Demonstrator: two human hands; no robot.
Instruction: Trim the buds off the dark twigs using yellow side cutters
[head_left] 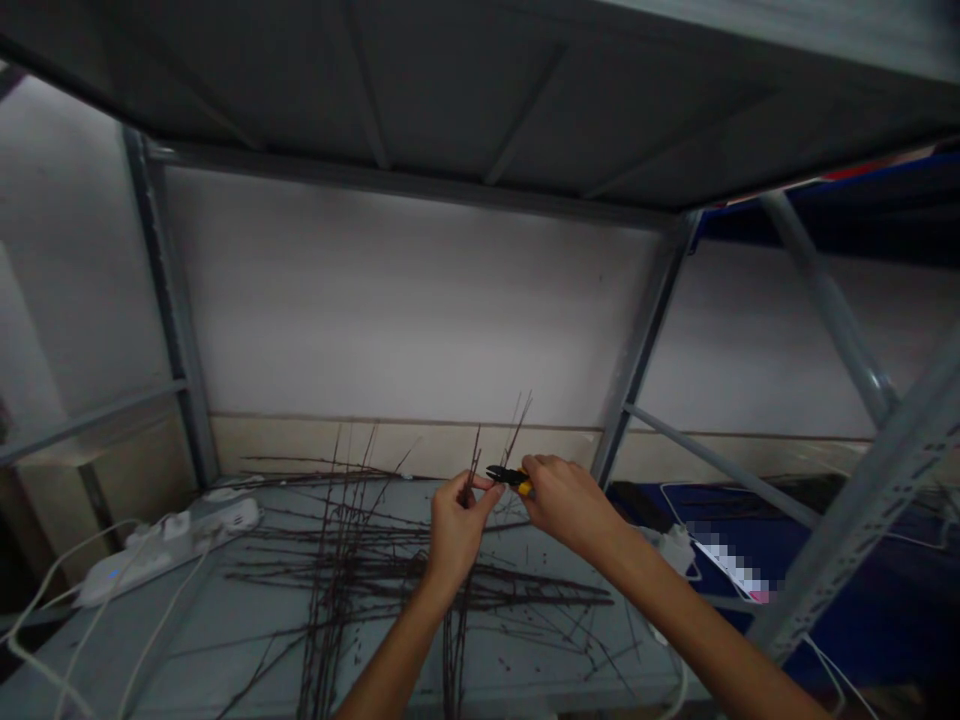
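Thin dark twigs (475,462) are pinched in my left hand (455,518), standing roughly upright with their tips above the fingers. My right hand (564,500) is closed on cutting pliers (507,475) with black jaws and yellow on the handles. The jaws point left and lie just above my left fingertips, close to the twigs. Whether they touch a twig, I cannot tell. Beneath both hands, many more twigs (525,590) lie crossed in loose bundles on the grey shelf (217,665). Small cut bits are scattered among them.
White power strips (169,550) with cables lie on the shelf's left side. Grey metal posts (645,340) frame the bay, and an upper shelf (450,90) hangs low overhead. A pale wall (412,300) closes the back. At right is a blue surface (847,640) with cables.
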